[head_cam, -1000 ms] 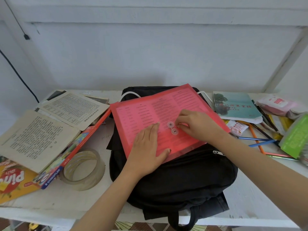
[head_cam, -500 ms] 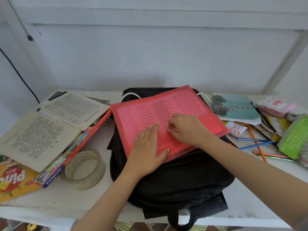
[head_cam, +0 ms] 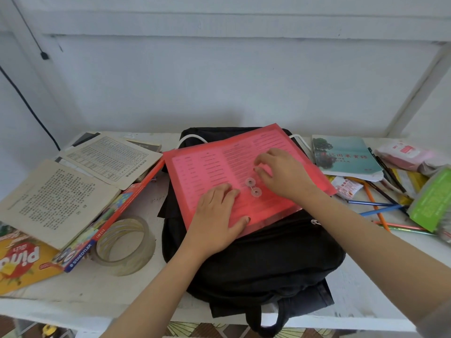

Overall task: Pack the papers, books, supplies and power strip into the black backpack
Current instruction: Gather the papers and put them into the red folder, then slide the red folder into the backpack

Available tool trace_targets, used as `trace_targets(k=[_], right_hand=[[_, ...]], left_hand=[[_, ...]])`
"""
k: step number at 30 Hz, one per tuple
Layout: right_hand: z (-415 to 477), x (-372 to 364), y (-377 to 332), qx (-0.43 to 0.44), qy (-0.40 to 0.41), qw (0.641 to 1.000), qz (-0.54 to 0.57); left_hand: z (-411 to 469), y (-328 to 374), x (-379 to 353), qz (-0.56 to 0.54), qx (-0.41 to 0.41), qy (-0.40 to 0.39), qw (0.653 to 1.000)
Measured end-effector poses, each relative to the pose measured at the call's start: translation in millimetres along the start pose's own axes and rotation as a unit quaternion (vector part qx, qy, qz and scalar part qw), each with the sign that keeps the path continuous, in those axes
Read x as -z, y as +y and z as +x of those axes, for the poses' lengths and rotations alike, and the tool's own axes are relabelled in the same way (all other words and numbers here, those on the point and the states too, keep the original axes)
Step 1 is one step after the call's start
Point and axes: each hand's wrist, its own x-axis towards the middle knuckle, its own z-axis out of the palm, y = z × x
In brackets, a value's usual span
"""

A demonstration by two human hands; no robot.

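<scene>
The black backpack (head_cam: 268,252) lies flat on the white table. A red translucent folder (head_cam: 207,162) with printed sheets inside rests on top of it. My left hand (head_cam: 217,220) presses flat on the folder's near edge. My right hand (head_cam: 285,174) hovers on the folder just beyond its two round tie buttons (head_cam: 253,187), fingers bent, tips on the plastic; whether they pinch a string is hidden. A white cable (head_cam: 188,139) loops out behind the backpack.
Left: two open old books (head_cam: 53,198), a Staedtler pencil box (head_cam: 97,230), a clear tape roll (head_cam: 124,245) and a yellow box (head_cam: 19,264). Right: a teal book (head_cam: 341,154), loose pencils (head_cam: 375,206), a pink packet (head_cam: 402,152) and a green packet (head_cam: 432,201).
My right hand slid over the tie buttons, then moved up past them, leaving them uncovered. The left hand stayed pressed on the folder.
</scene>
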Motion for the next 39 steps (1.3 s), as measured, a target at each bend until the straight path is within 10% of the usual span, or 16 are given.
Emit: trace_targets(k=[4,13,19,23,39], right_hand=[[-1,16,35,-0.143,-0.072,0.984,-0.075],[-13,50,65,-0.213,-0.093,0.958,0.169],[-23,82,65,-0.237,-0.208,0.818,0.482],[-33,84,63,-0.243,-0.276,0.789,0.492],[-154,59,25,-0.31,0.141,0.613,0.712]], left_hand=[[0,-2,0,0.002,0.0,-0.005,1.0],[2,-4,3,0.012,-0.005,-0.033,0.999],[-2,-14,10,-0.026,-0.035,-0.052,0.998],[-6,-22,17,-0.045,-0.059,-0.063,0.995],[-38,7,57,-0.148,-0.119,0.088,0.978]])
